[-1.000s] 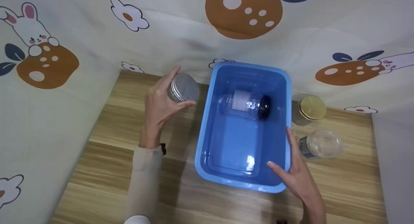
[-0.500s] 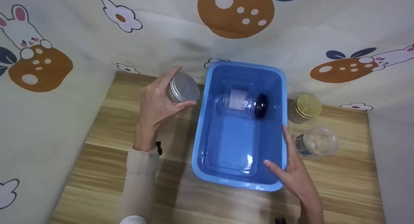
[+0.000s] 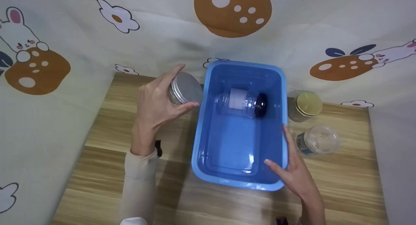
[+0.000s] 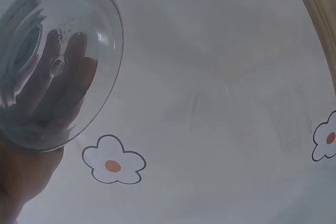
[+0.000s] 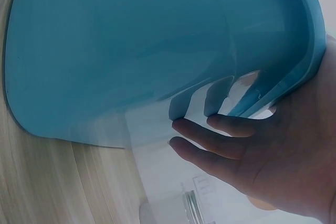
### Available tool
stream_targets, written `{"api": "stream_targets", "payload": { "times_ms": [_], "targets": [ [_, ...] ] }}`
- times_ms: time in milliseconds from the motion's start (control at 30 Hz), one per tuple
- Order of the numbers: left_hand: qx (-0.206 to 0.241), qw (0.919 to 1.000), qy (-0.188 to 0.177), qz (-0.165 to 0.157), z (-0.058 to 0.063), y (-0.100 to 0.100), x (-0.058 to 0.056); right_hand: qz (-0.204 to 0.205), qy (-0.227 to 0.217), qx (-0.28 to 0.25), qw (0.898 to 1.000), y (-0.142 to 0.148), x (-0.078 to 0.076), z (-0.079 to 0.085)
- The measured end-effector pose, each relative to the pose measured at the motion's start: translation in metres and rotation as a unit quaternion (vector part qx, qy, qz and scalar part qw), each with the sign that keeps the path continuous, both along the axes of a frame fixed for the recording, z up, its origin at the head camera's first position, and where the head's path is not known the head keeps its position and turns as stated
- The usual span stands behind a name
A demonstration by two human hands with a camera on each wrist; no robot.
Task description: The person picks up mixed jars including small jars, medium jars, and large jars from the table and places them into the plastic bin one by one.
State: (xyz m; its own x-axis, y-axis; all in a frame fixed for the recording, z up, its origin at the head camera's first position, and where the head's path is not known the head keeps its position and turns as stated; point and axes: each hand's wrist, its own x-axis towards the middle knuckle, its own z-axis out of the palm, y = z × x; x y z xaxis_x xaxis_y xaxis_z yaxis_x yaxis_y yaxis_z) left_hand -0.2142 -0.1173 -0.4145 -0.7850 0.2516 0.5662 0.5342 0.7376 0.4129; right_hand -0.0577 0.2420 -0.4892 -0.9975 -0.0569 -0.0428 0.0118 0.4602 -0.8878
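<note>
In the head view, my left hand (image 3: 154, 103) grips a clear jar with a silver screw lid (image 3: 189, 87), just beside the left rim of a blue bin (image 3: 227, 143). The left wrist view shows the jar's see-through base (image 4: 89, 72), with fingers visible behind it. My right hand (image 3: 297, 176) holds the bin's right rim, thumb inside and fingers along the outer wall; the right wrist view shows those fingers (image 5: 210, 153) against the wall. Inside the bin, a clear jar with a dark lid and white label (image 3: 239, 100) lies on its side.
Right of the bin stand a gold-lidded jar (image 3: 308, 104) and a clear tub with a blue-green label (image 3: 321, 140). The wooden tabletop (image 3: 107, 173) is bordered at the back and sides by a patterned cloth (image 3: 162, 33).
My left hand has brought the silver-lidded jar slightly closer to the bin's left rim. The right hand keeps its hold on the rim. The head view has shifted a little.
</note>
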Motion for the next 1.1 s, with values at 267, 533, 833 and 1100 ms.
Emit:
{"api": "stream_targets", "payload": {
  "times_ms": [267,533,833,1100],
  "targets": [
    [-0.017,0.9998,0.005,-0.003,0.008,0.007,0.003,0.001,0.004,-0.007,1.0,0.001,0.0,0.0],
    [-0.027,0.9991,0.029,-0.018,0.017,0.015,0.006,-0.001,-0.003,-0.015,1.0,0.001,0.001,0.0],
    [-0.029,0.9993,0.007,-0.021,0.029,0.028,0.007,0.003,0.009,-0.022,1.0,0.003,0.001,0.0],
    [-0.021,0.9977,-0.03,-0.058,0.038,0.04,0.005,0.005,0.001,-0.022,1.0,0.003,0.001,0.001]
  ]
}}
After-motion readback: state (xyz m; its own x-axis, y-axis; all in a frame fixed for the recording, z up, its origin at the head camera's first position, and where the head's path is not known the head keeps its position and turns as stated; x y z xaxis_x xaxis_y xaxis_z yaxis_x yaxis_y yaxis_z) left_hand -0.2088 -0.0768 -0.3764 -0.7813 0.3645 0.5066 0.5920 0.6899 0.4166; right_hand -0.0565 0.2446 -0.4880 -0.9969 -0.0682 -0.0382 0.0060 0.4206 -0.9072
